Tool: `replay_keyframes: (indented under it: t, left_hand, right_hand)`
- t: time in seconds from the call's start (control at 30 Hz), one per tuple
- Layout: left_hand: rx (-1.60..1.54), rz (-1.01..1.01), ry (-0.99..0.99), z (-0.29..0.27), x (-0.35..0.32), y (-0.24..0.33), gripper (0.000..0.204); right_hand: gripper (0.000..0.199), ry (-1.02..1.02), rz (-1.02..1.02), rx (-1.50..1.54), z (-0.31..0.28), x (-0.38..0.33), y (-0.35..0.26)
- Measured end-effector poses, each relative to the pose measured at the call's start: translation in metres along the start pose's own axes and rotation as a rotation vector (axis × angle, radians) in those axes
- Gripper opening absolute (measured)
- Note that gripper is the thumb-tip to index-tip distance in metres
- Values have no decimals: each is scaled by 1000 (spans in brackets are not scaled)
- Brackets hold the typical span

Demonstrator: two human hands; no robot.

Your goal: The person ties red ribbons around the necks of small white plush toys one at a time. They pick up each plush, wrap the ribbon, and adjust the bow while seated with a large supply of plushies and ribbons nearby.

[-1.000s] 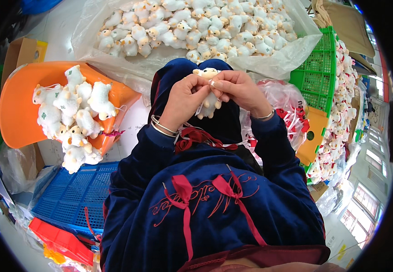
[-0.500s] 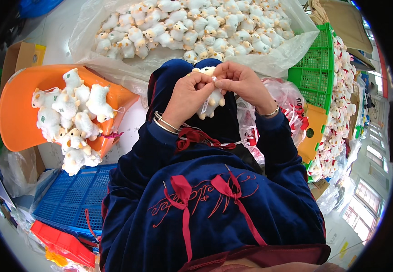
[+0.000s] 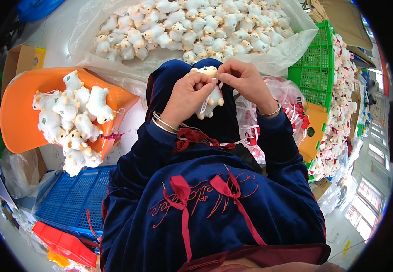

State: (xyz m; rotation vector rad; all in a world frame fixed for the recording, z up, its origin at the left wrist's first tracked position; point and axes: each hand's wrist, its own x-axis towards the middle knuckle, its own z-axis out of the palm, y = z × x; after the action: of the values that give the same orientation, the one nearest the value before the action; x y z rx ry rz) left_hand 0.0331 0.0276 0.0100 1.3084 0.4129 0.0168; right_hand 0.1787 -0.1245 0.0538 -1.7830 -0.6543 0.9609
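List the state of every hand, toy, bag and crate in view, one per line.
left hand: closed around the plush toy
right hand: pinching at the toy's top
plush toy: held upright between both hands
clear bag: open, full of white plush toys
orange chair: heaped with toys
green crate: tilted on edge
blue crate: lying flat

We wore a dark blue velvet top with long sleeves, red ribbon bows and thin red embroidery across the front. Thin bangles circled our left wrist, a slim bracelet our right. The hem was maroon.
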Motion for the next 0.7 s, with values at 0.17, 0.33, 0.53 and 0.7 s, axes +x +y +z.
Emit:
replay_keyframes:
  t: [0.17, 0.33, 0.53, 0.7]
  left_hand:
    - [23, 32, -45, -1, 0, 1, 13]
    - [65, 122, -49, -2, -1, 3, 11]
    - [274, 86, -15, -2, 0, 14, 19]
    - [180, 20, -21, -2, 3, 15, 21]
  right_hand:
    - [13, 44, 95, -110, 11, -2, -20]
    - [15, 78, -11, -415, 23, 1, -26]
    - [18, 86, -131, -785, 40, -12, -41]
    - [12, 74, -302, -679, 30, -12, -22]
